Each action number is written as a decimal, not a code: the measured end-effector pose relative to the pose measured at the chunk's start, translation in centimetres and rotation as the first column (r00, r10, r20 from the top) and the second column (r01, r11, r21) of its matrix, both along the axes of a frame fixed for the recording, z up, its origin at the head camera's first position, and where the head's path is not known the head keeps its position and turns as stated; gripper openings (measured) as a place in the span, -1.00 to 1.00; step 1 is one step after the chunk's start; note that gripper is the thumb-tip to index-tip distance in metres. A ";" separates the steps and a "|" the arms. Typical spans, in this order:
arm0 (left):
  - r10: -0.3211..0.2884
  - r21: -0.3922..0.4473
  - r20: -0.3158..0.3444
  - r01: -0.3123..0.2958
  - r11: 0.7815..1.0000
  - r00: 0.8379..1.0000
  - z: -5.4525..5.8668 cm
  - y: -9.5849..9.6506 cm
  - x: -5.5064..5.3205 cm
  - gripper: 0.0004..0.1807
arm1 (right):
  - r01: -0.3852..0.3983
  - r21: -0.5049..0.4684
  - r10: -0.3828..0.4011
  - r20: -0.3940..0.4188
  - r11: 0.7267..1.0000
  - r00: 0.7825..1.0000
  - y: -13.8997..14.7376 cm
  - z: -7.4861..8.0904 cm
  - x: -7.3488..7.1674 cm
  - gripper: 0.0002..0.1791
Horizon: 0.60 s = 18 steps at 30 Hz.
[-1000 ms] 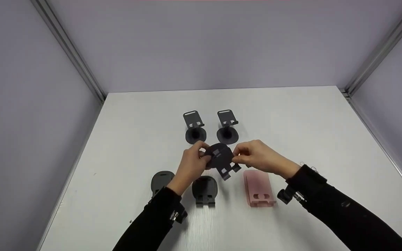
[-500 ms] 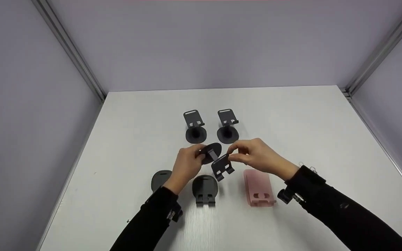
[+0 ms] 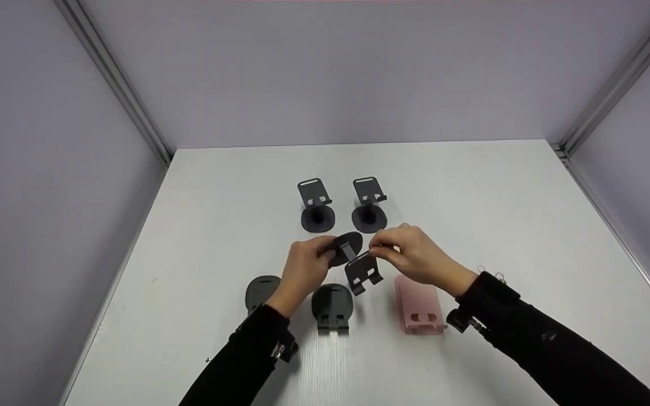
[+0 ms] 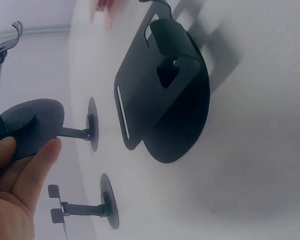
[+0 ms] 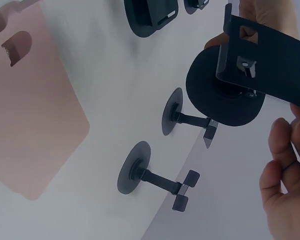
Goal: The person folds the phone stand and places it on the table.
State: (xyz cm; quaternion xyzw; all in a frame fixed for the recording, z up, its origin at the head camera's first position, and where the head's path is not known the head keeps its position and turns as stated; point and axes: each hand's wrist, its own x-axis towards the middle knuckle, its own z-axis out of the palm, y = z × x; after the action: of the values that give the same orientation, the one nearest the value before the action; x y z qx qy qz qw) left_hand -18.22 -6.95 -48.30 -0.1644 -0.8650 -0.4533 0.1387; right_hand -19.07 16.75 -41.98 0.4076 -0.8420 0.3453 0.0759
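A black phone stand is held in the air between both hands, partly unfolded, with a short arm joining its round base (image 3: 353,241) and its slotted plate (image 3: 363,272). My left hand (image 3: 306,265) pinches the base by its edge, thumb on one face, as the left wrist view also shows. The fingers of my right hand (image 3: 415,252) pinch the slotted end of the plate; in the right wrist view the plate (image 5: 275,65) tilts across the base. Below the hands, two folded black phone stands lie on the table, one (image 3: 332,304) in the middle and one (image 3: 261,290) partly behind the left forearm.
Two unfolded black phone stands (image 3: 313,194) (image 3: 368,192) stand side by side farther back on the white table (image 3: 218,225). A folded pink phone stand (image 3: 418,304) lies to the right, near the right wrist. Pale walls (image 3: 330,73) enclose the table's back and sides.
One second ago the plate lay against the base of the held stand. It has since swung away toward the near side, baring the arm; over the last half second little has moved.
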 end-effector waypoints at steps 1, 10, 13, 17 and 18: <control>-0.003 0.020 0.007 0.002 1.000 1.000 0.0 0.0 0.0 -0.79 | 0.000 -0.007 0.000 -0.027 1.000 1.000 0.0 -0.1 0.0 -0.95; -0.046 0.160 0.055 0.036 0.987 0.997 -0.1 -0.5 0.3 -0.76 | 0.040 -0.051 -0.039 0.011 0.998 0.999 0.2 -0.4 -0.1 -0.95; -0.054 0.181 0.071 0.040 0.983 0.996 -0.2 -0.5 0.2 -0.77 | 0.041 -0.041 -0.039 0.048 0.998 0.998 0.2 -0.3 -0.1 -0.95; -0.063 0.195 0.078 0.046 0.980 0.995 -0.3 -0.6 0.2 -0.77 | 0.042 -0.043 -0.039 0.084 0.998 0.996 0.1 -0.1 -0.1 -0.94; -0.066 0.197 0.078 0.049 0.979 0.995 -0.3 -0.6 0.3 -0.77 | 0.042 -0.046 -0.038 0.090 0.998 0.995 0.1 -0.1 -0.2 -0.94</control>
State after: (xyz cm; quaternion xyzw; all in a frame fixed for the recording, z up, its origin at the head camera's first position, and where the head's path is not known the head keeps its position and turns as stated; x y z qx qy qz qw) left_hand -17.96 -7.58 -48.63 -0.1557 -0.8165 -0.5461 0.1042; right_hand -19.24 16.81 -42.10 0.3728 -0.8441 0.3813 0.0549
